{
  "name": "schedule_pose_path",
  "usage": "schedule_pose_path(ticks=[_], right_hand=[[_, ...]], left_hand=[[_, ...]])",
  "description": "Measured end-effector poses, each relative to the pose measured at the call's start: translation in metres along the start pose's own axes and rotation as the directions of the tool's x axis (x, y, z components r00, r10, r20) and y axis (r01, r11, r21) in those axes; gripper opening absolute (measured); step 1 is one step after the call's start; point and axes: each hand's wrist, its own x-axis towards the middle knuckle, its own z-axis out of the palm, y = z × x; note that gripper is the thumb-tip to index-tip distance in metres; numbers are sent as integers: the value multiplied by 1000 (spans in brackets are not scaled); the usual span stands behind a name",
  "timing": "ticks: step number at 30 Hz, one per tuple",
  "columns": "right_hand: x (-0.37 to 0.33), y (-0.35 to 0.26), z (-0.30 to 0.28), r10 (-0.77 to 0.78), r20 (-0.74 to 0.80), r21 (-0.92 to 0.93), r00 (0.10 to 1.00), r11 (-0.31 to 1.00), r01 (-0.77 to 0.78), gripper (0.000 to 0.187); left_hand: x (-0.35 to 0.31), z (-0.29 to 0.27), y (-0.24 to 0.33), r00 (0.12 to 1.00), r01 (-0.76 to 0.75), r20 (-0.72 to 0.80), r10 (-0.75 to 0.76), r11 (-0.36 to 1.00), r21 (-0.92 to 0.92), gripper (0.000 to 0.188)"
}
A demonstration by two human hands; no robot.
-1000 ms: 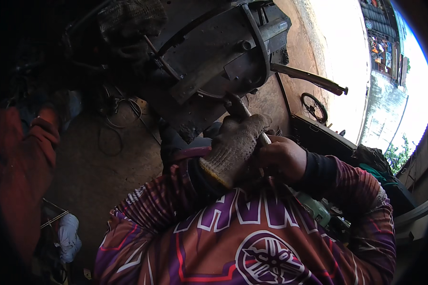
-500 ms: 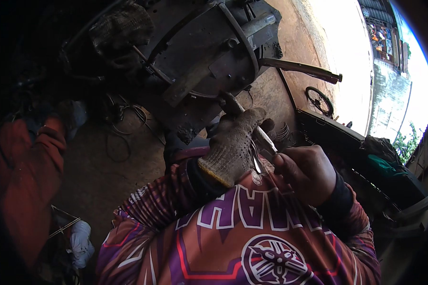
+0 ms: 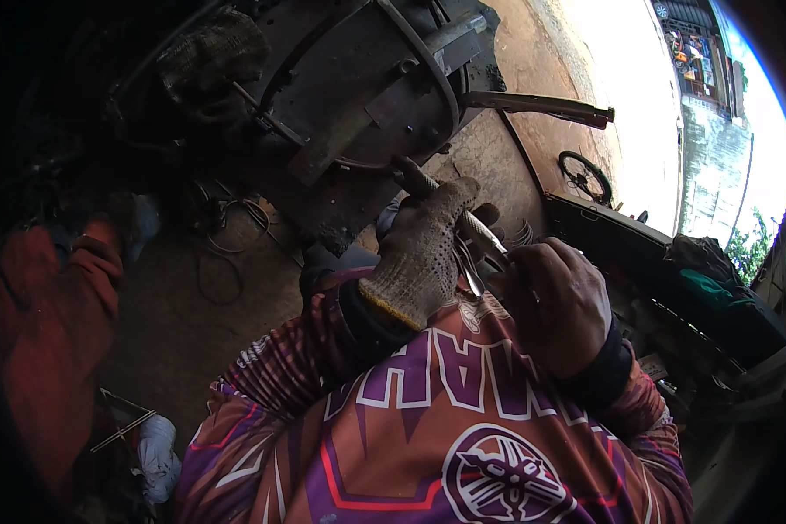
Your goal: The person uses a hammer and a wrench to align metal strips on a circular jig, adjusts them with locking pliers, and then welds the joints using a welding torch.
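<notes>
Bare dirt floor (image 3: 175, 323) lies open to the left, past loose wire loops (image 3: 223, 262); the dark metal machine housing (image 3: 349, 96) crowds in above the hands. Since a second ago the bare hand has slid rightward and lower. The gloved left hand (image 3: 424, 253) has its grip clenched on the metal pliers (image 3: 485, 240); the right hand (image 3: 563, 301) is closed around their handles, against the chest.

Farther off on the dirt floor (image 3: 175, 323), loose cable loops (image 3: 223, 262). Low at left, a white cloth bundle (image 3: 157, 454). Far right, a small wheel (image 3: 585, 177) lying flat, a dark long box (image 3: 620, 240), perhaps a green rag (image 3: 707, 288) beyond.
</notes>
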Motion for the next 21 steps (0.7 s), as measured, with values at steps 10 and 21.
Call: schedule_pose_path(ticks=[10,21], right_hand=[[-11,4,11,82,-73,-23,994,996,-84,25],[-13,12,14,98,72,-39,993,995,-95,24]], left_hand=[[-2,-1,-2,1000,-14,-20,16,996,84,25],[2,-8,-7,999,-38,-28,42,993,113,31]])
